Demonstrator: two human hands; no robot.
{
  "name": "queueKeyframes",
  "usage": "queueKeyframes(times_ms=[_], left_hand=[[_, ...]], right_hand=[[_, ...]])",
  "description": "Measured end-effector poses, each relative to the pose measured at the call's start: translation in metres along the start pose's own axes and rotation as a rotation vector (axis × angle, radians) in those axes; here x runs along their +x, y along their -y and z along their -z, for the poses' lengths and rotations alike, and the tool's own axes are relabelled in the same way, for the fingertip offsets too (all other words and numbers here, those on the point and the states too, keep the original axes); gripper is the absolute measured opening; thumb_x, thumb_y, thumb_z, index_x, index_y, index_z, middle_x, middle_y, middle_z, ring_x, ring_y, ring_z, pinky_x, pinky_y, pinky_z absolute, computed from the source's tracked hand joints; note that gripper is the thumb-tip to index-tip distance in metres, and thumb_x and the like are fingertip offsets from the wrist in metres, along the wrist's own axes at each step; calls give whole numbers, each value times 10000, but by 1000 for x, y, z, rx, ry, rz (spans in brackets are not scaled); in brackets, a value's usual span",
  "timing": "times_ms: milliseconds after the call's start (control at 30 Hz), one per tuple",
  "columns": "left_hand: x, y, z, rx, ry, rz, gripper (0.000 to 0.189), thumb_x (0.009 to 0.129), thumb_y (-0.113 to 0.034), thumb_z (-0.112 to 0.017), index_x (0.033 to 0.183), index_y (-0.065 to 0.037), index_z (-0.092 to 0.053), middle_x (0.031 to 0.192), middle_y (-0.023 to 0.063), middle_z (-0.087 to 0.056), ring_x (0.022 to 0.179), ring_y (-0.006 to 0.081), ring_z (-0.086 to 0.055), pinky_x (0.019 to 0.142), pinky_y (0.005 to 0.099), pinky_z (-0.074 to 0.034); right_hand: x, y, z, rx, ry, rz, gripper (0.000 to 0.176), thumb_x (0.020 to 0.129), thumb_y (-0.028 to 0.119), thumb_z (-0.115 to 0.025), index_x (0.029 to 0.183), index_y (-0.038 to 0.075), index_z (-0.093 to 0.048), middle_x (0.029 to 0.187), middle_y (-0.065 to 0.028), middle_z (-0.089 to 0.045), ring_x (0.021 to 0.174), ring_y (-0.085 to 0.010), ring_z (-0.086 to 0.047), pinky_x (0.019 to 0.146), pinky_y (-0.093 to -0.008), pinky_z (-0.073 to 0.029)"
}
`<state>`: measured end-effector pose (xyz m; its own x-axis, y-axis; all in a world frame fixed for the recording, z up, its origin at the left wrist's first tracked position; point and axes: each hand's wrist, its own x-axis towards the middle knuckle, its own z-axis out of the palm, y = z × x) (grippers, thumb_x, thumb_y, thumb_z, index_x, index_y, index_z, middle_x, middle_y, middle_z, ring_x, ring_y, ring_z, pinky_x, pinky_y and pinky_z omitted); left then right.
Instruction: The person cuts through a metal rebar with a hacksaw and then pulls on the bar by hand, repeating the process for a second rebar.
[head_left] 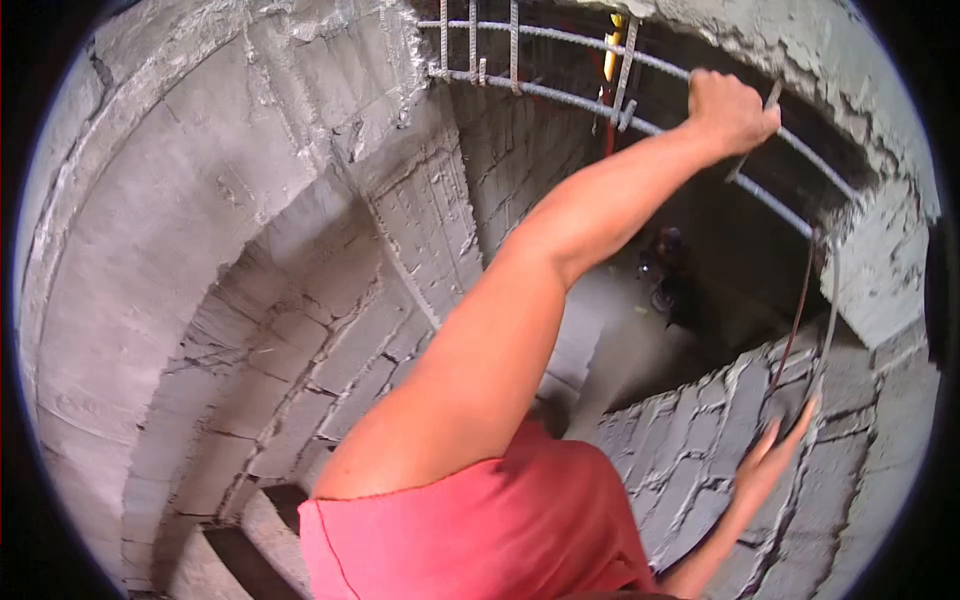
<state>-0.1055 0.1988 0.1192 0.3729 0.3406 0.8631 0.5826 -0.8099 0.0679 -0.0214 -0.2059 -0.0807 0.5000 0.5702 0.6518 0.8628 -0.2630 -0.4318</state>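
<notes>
My left hand (735,112) reaches up and across, its fingers wrapped round the curved steel rebar (560,97) of the opening. A short cross tie (770,95) stands beside that grip. Lower on the right, my right hand (768,465) is at the lower end of a thin looped cable (828,335). The loop runs up to the rebar's end at the concrete edge. Its thumb and fingers lie along the cable's two strands, slightly blurred, and part of the grip is hidden.
A rough concrete rim (825,75) borders the rebar. Grey block walls (690,440) stand to the right and left. Through the dark opening far below, a person (665,260) shows faintly. A yellow object (613,45) is behind the bars.
</notes>
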Motion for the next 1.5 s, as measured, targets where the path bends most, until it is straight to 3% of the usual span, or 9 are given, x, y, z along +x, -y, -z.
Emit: queueKeyframes(times_ms=[233, 433, 633, 767, 867, 1000, 1233, 1433, 1500], left_hand=[[0, 0, 7, -39, 69, 8, 590, 933, -571, -479, 731, -114, -793, 722, 185, -725, 699, 367, -725, 653, 500, -524], [0, -2, 0, 13, -40, -8, 590, 920, -567, -518, 641, -106, -758, 618, 169, -684, 622, 351, -704, 600, 493, -500], [-2, 1, 15, 12, 88, 8, 635, 948, -575, -414, 794, -88, -792, 788, 169, -747, 758, 385, -728, 685, 520, -522], [3, 17, -17, 88, -128, -252, 501, 985, -477, -504, 649, -153, -684, 629, 85, -680, 559, 334, -675, 445, 477, -468], [2, 7, -13, 163, -150, -152, 524, 975, -514, -516, 639, -162, -711, 573, 115, -654, 544, 352, -680, 476, 496, -499], [-1, 2, 6, 68, -24, -36, 657, 985, -641, -418, 760, -141, -780, 703, 194, -711, 691, 383, -727, 605, 516, -562], [-1, -3, 2, 60, -61, 4, 599, 955, -579, -470, 715, -126, -778, 681, 167, -713, 657, 367, -722, 586, 518, -539], [-10, 0, 11, 83, -97, -155, 542, 979, -470, -514, 663, -83, -724, 693, 184, -708, 620, 395, -698, 559, 537, -530], [-10, 1, 9, 24, -83, -118, 558, 981, -491, -521, 650, -88, -720, 677, 176, -701, 610, 390, -694, 536, 523, -527]], right_hand=[[106, 22, -35, 108, -63, 130, 605, 1042, 38, -493, 1608, 47, -277, 1600, -273, -377, 1494, -401, -361, 1207, -419, -305], [-12, -1, 8, -23, 19, -26, 609, 1029, -4, -455, 1610, 19, -274, 1594, -251, -406, 1499, -367, -375, 1219, -422, -284], [92, 30, -21, 129, -26, 79, 650, 1009, -33, -505, 1611, 86, -290, 1588, -243, -417, 1474, -360, -414, 1195, -381, -319], [25, 3, 12, 9, 9, 95, 640, 989, -24, -478, 1601, 17, -296, 1572, -291, -410, 1485, -380, -395, 1208, -419, -316], [18, 21, 24, 149, 148, -223, 661, 975, -48, -474, 1603, 15, -279, 1583, -281, -400, 1486, -363, -400, 1204, -434, -332], [116, 30, -18, 124, -35, 63, 655, 1005, 35, -552, 1601, 134, -301, 1496, -262, -498, 1301, -506, -495, 1041, -512, -466], [4, 13, 28, 36, 120, -73, 682, 949, -78, -460, 1598, 1, -265, 1529, -320, -449, 1428, -411, -460, 1165, -480, -385], [114, 30, -18, 97, 13, 81, 658, 1007, 29, -531, 1607, 46, -261, 1570, -285, -408, 1421, -457, -437, 1141, -424, -391], [87, 45, -2, 147, 131, -147, 663, 1005, 19, -527, 1610, 39, -257, 1578, -273, -409, 1454, -427, -415, 1167, -419, -365]])
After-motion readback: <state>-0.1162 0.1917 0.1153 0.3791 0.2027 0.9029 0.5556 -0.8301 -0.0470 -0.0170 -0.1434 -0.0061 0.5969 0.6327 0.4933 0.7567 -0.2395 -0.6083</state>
